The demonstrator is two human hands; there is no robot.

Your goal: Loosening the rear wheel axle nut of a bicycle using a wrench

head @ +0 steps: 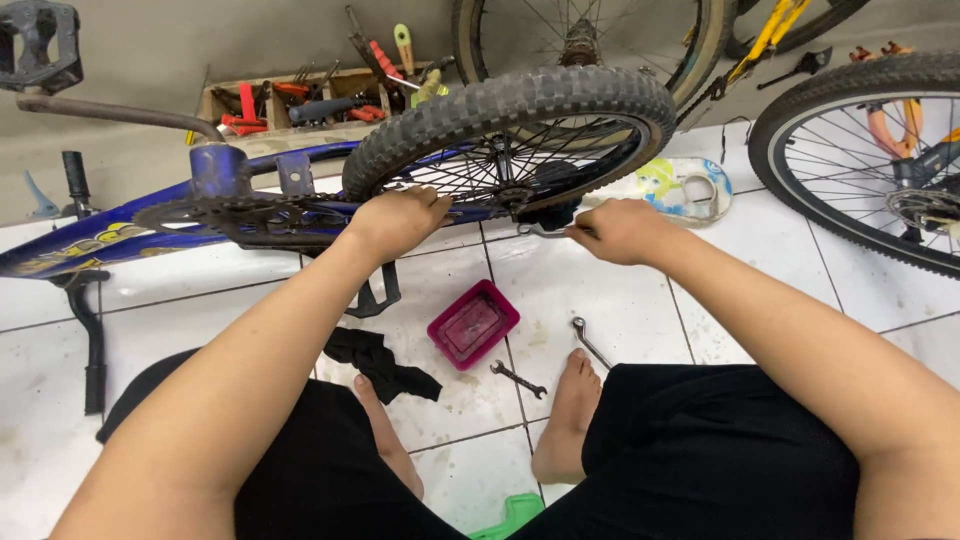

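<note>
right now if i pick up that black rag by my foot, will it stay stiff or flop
The black rag probably flops: it lies crumpled in folds on the tiled floor. It looks light and thin, unlikely to roll. It may be greasy, though that cannot be seen.

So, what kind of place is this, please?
Probably a small bicycle repair shop. A blue bicycle lies upturned on the white tiled floor, a wooden box of hand tools stands by the wall, and two wrenches lie loose nearby.

Bare arms, black trousers, bare feet
</note>
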